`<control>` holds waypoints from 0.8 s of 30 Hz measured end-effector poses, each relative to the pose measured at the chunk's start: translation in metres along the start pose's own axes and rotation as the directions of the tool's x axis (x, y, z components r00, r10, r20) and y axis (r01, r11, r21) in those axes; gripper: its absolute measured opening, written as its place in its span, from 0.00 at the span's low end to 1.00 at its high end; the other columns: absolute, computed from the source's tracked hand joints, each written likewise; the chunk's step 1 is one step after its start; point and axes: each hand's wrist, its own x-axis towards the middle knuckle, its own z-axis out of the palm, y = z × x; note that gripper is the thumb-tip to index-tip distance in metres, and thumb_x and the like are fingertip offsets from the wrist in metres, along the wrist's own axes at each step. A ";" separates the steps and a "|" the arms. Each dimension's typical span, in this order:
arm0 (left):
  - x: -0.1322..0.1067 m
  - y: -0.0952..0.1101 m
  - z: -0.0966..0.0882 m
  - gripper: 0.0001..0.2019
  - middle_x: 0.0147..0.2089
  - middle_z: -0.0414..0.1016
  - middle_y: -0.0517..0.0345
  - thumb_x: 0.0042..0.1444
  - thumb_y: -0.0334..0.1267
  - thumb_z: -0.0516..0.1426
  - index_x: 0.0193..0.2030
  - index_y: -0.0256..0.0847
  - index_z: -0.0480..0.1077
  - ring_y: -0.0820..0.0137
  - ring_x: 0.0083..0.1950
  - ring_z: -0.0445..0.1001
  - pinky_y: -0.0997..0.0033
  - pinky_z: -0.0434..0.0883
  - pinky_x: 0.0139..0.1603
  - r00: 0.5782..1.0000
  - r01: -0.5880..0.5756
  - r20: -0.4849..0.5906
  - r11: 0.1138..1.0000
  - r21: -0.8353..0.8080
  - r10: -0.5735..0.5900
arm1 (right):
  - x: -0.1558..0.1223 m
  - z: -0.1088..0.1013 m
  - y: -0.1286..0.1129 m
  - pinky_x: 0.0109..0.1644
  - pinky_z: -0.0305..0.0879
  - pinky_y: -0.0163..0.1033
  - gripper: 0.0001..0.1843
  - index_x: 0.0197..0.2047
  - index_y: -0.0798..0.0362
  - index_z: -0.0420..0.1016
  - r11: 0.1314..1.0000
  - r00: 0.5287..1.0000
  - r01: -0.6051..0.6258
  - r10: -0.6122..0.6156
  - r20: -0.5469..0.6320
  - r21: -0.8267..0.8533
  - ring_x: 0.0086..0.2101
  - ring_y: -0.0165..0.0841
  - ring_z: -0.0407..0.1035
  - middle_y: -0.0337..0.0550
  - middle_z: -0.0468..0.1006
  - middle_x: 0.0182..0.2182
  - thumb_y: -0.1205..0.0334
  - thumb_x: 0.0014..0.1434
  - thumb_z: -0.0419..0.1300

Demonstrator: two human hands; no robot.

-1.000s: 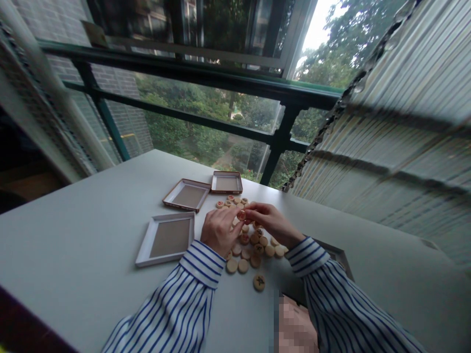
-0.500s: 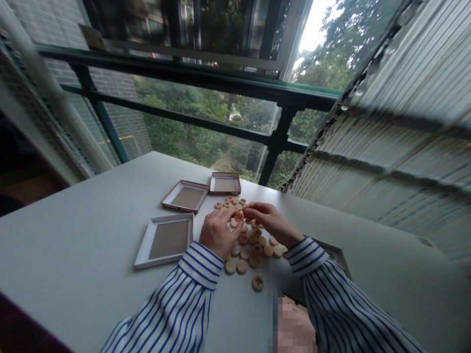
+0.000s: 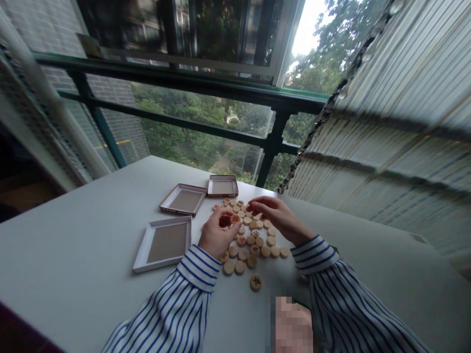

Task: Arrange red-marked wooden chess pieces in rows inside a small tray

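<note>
Between the thumb and fingers of my left hand point(image 3: 214, 234) is a round wooden Chinese chess piece point(image 3: 235, 219), its red character facing up towards me. My right hand point(image 3: 281, 218) hovers just right of it, fingers stretched out and slightly bent, with nothing visible in them. Below and around both hands, many more chess pieces lie loose on the white table point(image 3: 91, 220). Most are plain side up; a few show red or black characters, such as the black-marked piece point(image 3: 255, 250). One black-marked piece point(image 3: 255, 282) lies apart, nearest me. My left hand hides some pieces.
Left of the pieces lies a shallow white box part point(image 3: 142, 252). Behind it are two brown-edged shallow boxes, one on the left point(image 3: 165, 202) and one further back point(image 3: 222, 195). A green railing point(image 3: 184, 82) and window stand beyond the table, a pleated blind point(image 3: 397, 122) at right.
My right hand has drawn away to the right from the red-marked piece, which stays in my left hand. The view has shifted slightly.
</note>
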 end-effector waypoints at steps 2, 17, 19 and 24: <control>-0.001 0.004 0.001 0.13 0.27 0.71 0.61 0.41 0.38 0.61 0.34 0.38 0.64 0.72 0.28 0.71 0.71 0.69 0.32 0.998 0.065 0.027 0.993 -0.099 -0.063 | -0.005 -0.005 -0.005 0.32 0.59 0.34 0.14 0.37 0.56 0.73 1.000 1.000 0.016 -0.016 -0.009 -0.013 0.30 0.28 0.67 0.45 0.77 0.34 0.54 0.52 0.57; -0.008 0.007 0.012 0.13 0.25 0.71 0.61 0.37 0.38 0.64 0.30 0.36 0.68 0.75 0.27 0.70 0.75 0.67 0.29 0.981 0.189 0.108 0.936 -0.296 -0.163 | -0.049 -0.037 -0.012 0.34 0.59 0.36 0.14 0.39 0.54 0.73 0.987 0.993 0.092 -0.100 -0.058 -0.129 0.34 0.30 0.68 0.45 0.77 0.35 0.53 0.55 0.55; -0.009 0.007 0.013 0.13 0.25 0.71 0.61 0.37 0.38 0.64 0.30 0.37 0.68 0.74 0.27 0.70 0.75 0.67 0.28 0.981 0.185 0.120 0.936 -0.300 -0.155 | -0.052 -0.040 -0.011 0.34 0.60 0.36 0.15 0.39 0.54 0.73 0.985 0.993 0.098 -0.107 -0.058 -0.144 0.34 0.30 0.68 0.45 0.77 0.35 0.53 0.55 0.55; -0.013 0.009 0.016 0.12 0.26 0.72 0.60 0.38 0.39 0.64 0.30 0.37 0.68 0.73 0.28 0.71 0.74 0.68 0.29 0.977 0.186 0.165 0.926 -0.328 -0.138 | -0.058 -0.044 -0.007 0.37 0.62 0.37 0.14 0.39 0.54 0.73 0.984 0.995 0.086 -0.093 -0.042 -0.157 0.35 0.30 0.69 0.45 0.77 0.36 0.54 0.54 0.56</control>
